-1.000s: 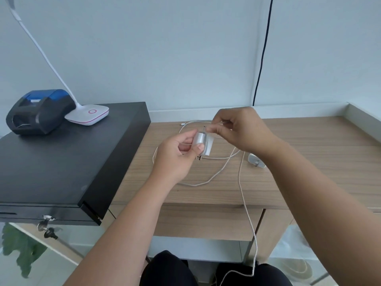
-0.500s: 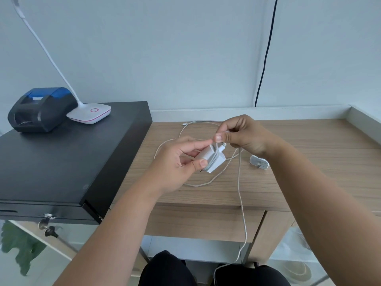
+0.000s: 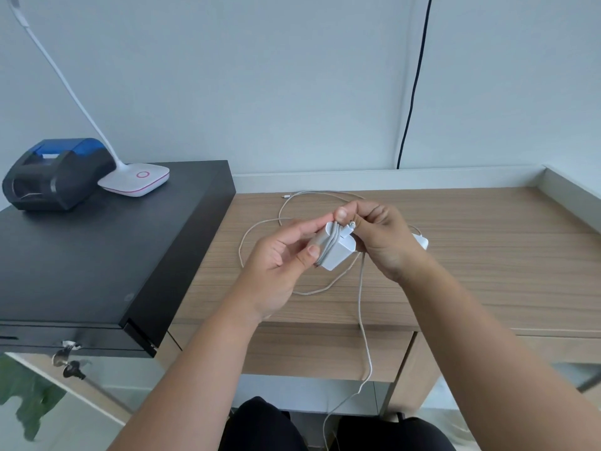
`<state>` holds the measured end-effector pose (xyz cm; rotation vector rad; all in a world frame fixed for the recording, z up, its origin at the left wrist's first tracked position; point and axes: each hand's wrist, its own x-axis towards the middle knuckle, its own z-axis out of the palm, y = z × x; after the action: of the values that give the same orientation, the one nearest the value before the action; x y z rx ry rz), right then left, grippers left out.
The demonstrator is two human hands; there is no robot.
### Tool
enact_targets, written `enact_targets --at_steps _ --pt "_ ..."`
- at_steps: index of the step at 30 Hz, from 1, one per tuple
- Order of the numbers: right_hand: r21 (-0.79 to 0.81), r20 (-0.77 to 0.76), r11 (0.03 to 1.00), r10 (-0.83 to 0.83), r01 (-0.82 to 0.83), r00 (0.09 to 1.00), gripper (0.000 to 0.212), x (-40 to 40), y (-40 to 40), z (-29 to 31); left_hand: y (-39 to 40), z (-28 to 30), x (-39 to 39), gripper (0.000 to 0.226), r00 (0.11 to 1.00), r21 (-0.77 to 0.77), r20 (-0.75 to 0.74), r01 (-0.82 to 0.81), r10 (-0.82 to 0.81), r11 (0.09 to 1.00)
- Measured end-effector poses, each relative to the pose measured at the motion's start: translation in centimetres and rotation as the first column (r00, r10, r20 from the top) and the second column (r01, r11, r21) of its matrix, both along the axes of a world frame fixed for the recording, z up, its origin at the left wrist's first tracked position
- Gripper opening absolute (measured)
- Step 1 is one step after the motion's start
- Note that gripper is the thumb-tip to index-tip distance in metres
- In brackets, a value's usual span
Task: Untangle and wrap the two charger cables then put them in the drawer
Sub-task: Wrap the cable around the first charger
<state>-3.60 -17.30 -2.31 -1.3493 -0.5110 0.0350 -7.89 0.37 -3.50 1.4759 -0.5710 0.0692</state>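
Charger brick (image 3: 338, 250), cable-wound, gripped by left hand (image 3: 279, 265); right hand (image 3: 379, 237) fingers pinch cable; drawer (image 3: 325, 354) closed.

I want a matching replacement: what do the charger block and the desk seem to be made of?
The charger block looks like smooth, glossy white plastic: even colour, rounded edges, soft sheen. The desk looks like light wood or wood-look laminate, matte, with fine straight grain lines; which of the two cannot be told.

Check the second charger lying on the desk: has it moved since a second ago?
No. The second charger lies at the same spot on the desk, partly hidden behind the right hand.
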Motion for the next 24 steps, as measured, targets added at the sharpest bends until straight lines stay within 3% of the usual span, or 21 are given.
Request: enact_targets --at_steps 2,5,8,10,13,16,20,22,24 --pt "0.000 -0.012 0.999 -0.049 0.049 0.999 0.031 -0.1 0.2 -0.2 -0.3 -0.2 0.1 0.036 1.000 -0.046 0.011 -0.019 0.019 0.999" --pt "0.096 -0.134 0.990 -0.095 0.108 0.986 0.021 -0.5 0.9 -0.9 -1.3 -0.6 0.2 0.035 0.995 -0.227 -0.097 -0.046 0.024 0.973" --pt "0.162 -0.252 0.968 -0.147 0.191 0.957 0.025 -1.3 2.3 -1.5 -3.0 -1.0 0.5 0.029 0.952 -0.522 -0.306 -0.156 -0.014 0.838" --pt "0.071 -0.221 0.952 -0.277 0.299 0.935 0.027 -1.8 3.1 -1.8 -4.2 -1.2 0.6 0.033 0.905 -0.609 -0.425 -0.282 -0.004 0.741" --pt "-0.252 0.035 0.845 -0.478 0.471 0.877 0.022 -1.8 3.0 -2.5 -4.8 -1.3 0.7 0.036 0.875 -0.626 -0.484 -0.358 0.015 0.692" --pt "-0.507 0.255 0.722 -0.396 0.471 0.882 0.021 -2.2 2.0 -2.4 -4.2 -1.3 1.0 0.031 0.864 -0.593 -0.496 -0.406 0.081 0.696" --pt "-0.471 0.166 0.830 -0.250 0.300 0.954 0.020 -2.8 1.2 -1.6 -3.7 -1.1 1.5 0.025 0.879 -0.456 -0.425 -0.414 0.216 0.788" --pt "-0.445 0.201 0.835 -0.258 0.323 0.945 0.023 -2.6 1.1 -1.7 -4.0 -0.9 1.3 0.018 0.899 -0.402 -0.370 -0.381 0.232 0.833" --pt "-0.429 0.238 0.824 -0.292 0.370 0.926 0.022 -2.4 1.1 -2.0 -4.2 -0.9 1.0 0.026 0.915 -0.333 -0.332 -0.342 0.230 0.879"
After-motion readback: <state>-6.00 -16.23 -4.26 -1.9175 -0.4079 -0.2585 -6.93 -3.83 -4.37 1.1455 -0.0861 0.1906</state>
